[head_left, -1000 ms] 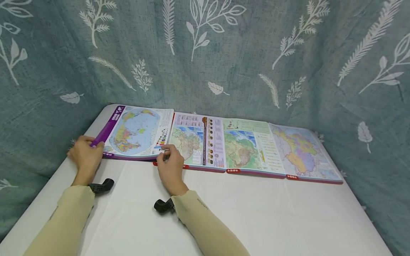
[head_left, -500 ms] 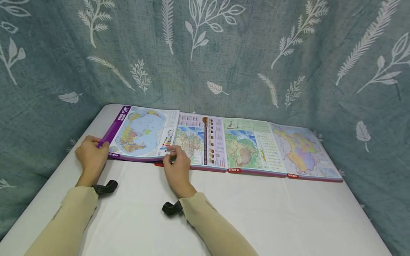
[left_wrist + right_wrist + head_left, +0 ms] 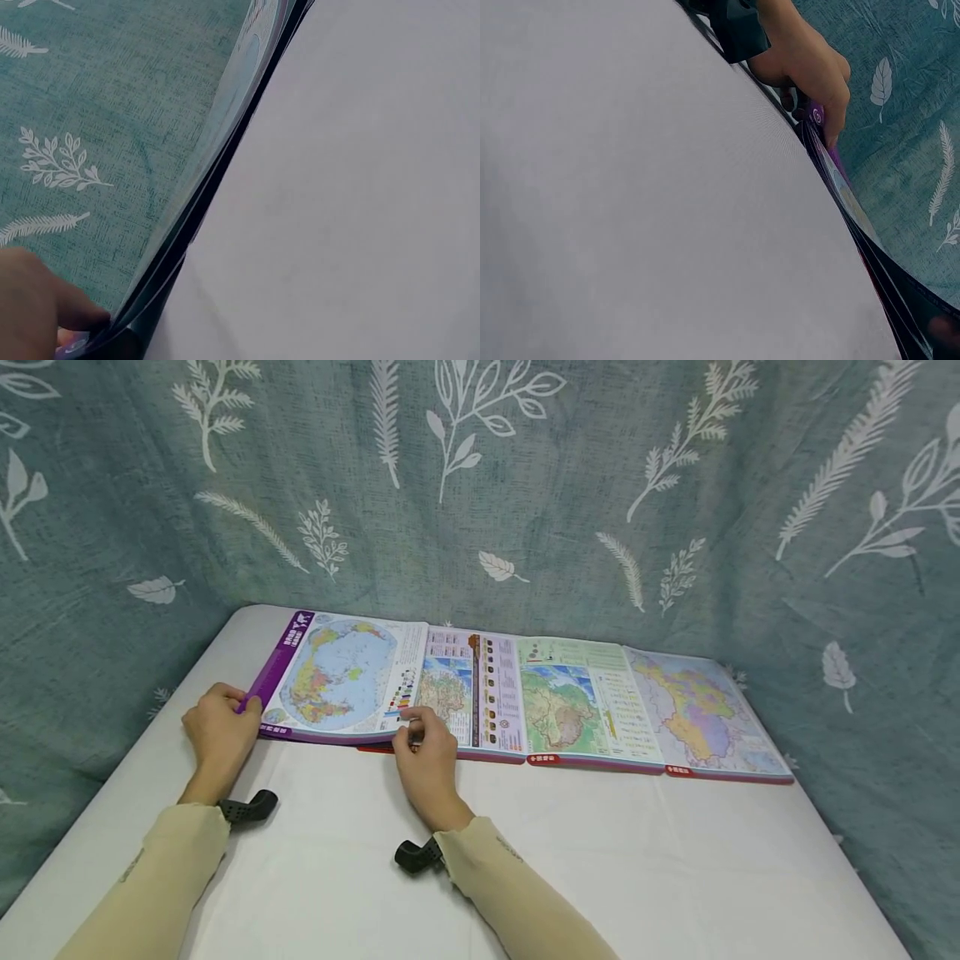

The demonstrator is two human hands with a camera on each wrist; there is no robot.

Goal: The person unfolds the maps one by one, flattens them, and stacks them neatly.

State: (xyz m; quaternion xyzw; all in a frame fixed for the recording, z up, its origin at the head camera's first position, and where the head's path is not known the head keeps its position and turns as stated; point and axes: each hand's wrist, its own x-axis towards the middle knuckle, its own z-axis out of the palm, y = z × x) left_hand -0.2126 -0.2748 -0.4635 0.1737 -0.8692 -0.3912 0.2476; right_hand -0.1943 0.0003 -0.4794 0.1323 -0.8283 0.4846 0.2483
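A world map [image 3: 337, 672] with a purple left border lies at the left end of a row of maps, its right edge overlapping the neighbouring map [image 3: 495, 693]. My left hand [image 3: 221, 731] pinches its near left corner, thumb on top and fingers beneath. At the near right corner my right hand [image 3: 426, 764] holds the edge between thumb and curled fingers. In the left wrist view the left thumb [image 3: 82, 311] presses the corner, where layered edges show. The right wrist view has the left hand [image 3: 817, 75] gripping the purple corner; the right hand is mostly out of that view.
Two more maps, a green relief map [image 3: 562, 710] and a coloured political map [image 3: 697, 710], continue the row rightward. White cloth covers the table [image 3: 637, 868]. A teal leaf-patterned curtain [image 3: 555, 527] stands right behind the maps and along both sides.
Both hands have slid the world map to the right, so it covers more of the map beside it. The grip of each hand looks the same. The other maps keep their places.
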